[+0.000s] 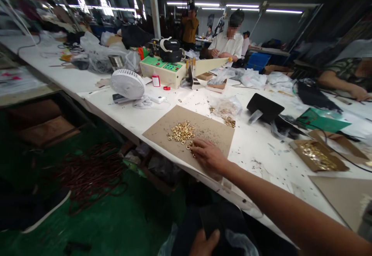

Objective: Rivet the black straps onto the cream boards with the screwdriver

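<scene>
My right hand point(208, 155) reaches over a sheet of brown cardboard point(162, 126), palm down, fingers stretched out. Its fingertips are at a few small gold metal fittings, some partly hidden beneath them. Just beyond and to the left lies a loose pile of the same gold fittings point(183, 131), apparently small rings or buckles. At the bottom edge, below the table, my left hand point(205, 243) has its thumb and a finger closed around a dark flat piece point(210, 219) over my lap. Most of that hand is cut off by the frame.
A white fan point(128, 83) and a cream machine with green panels point(162, 71) stand behind the cardboard. A clear bag point(226, 106) and a black flat piece point(264, 106) lie beyond it. Right, an open box point(318, 156) holds gold fittings. A person point(228, 40) works opposite; another's arm shows right.
</scene>
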Action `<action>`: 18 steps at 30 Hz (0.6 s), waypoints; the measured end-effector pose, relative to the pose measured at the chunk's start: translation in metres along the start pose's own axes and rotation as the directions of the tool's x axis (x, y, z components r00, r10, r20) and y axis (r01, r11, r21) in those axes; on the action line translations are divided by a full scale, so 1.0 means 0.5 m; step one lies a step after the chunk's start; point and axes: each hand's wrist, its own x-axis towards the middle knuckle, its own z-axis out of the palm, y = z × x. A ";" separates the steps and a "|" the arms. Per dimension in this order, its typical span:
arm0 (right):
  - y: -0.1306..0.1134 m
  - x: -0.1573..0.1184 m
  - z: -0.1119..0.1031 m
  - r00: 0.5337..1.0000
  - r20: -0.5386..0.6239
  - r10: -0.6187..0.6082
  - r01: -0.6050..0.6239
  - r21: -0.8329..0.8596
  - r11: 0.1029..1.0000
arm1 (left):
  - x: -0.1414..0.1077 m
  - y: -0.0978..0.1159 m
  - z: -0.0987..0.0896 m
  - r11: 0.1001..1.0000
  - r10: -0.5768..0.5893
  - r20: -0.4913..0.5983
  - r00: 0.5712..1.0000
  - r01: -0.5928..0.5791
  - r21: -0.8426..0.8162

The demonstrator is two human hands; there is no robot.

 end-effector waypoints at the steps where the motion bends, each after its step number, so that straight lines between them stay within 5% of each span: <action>1: 0.012 -0.026 -0.010 0.999 -0.027 0.022 -0.020 0.052 0.998 | 0.004 0.004 0.000 0.999 0.000 0.017 1.000 0.001 -0.051; 4: 0.040 -0.100 -0.043 0.962 -0.215 0.169 -0.113 0.248 0.962 | 0.016 0.011 0.005 0.987 -0.004 0.063 0.998 0.014 -0.160; 8: 0.075 -0.156 -0.085 0.827 -0.394 0.402 -0.247 0.388 0.888 | 0.022 0.012 0.006 0.991 0.008 0.119 0.993 0.008 -0.132; 11: 0.106 -0.168 -0.103 0.803 -0.347 0.484 -0.359 0.367 0.859 | 0.023 0.011 0.004 0.996 -0.016 0.110 0.994 0.025 -0.085; 18: 0.159 -0.111 -0.094 0.844 -0.135 0.520 -0.500 0.156 0.852 | 0.026 0.006 0.009 0.998 -0.038 0.093 0.995 0.042 -0.040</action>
